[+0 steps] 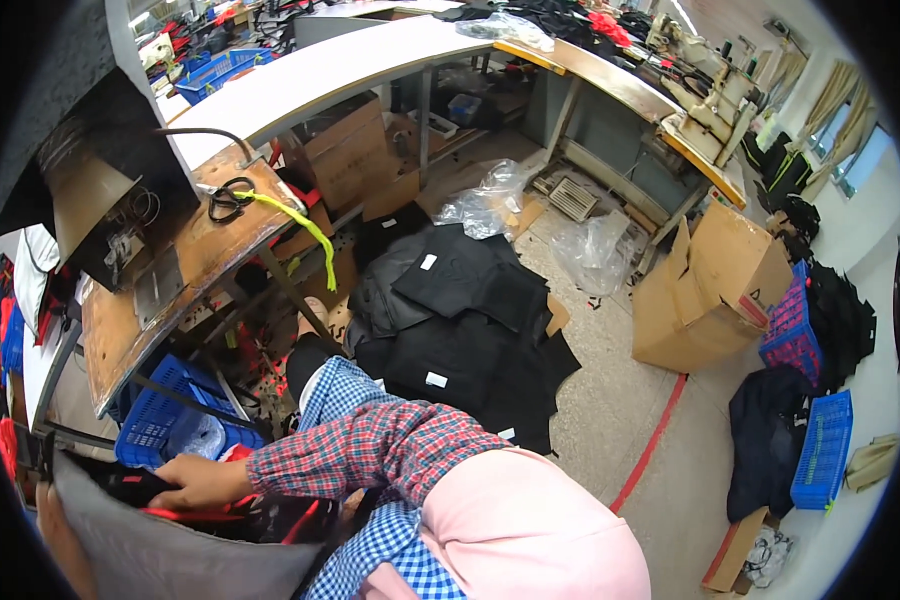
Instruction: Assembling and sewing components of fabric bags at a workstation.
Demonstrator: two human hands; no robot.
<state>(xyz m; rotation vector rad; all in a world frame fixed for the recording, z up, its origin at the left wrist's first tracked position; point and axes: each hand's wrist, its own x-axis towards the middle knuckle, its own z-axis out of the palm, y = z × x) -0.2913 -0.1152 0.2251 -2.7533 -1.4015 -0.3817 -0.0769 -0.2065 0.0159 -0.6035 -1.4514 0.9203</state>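
At the lower left, a grey fabric piece shaped like an open bag (185,550) has dark cloth and red strips inside its rim. My right hand (208,482), in a red-and-blue plaid sleeve, reaches over that rim. Its fingers are closed on black cloth (130,484), partly hidden in the opening. My left hand (62,545) grips the grey bag's left side, near the picture's edge; most of its fingers are hidden. A heap of black fabric panels (460,345) with small white labels lies on the floor beyond my arm.
A blue basket (175,405) stands under the wooden machine table (210,215) at left. A cardboard box (705,290), another blue basket (823,450) and dark garments (767,440) stand along the right. Clear plastic bags (485,200) lie behind the heap. A long white table (340,75) curves across the back.
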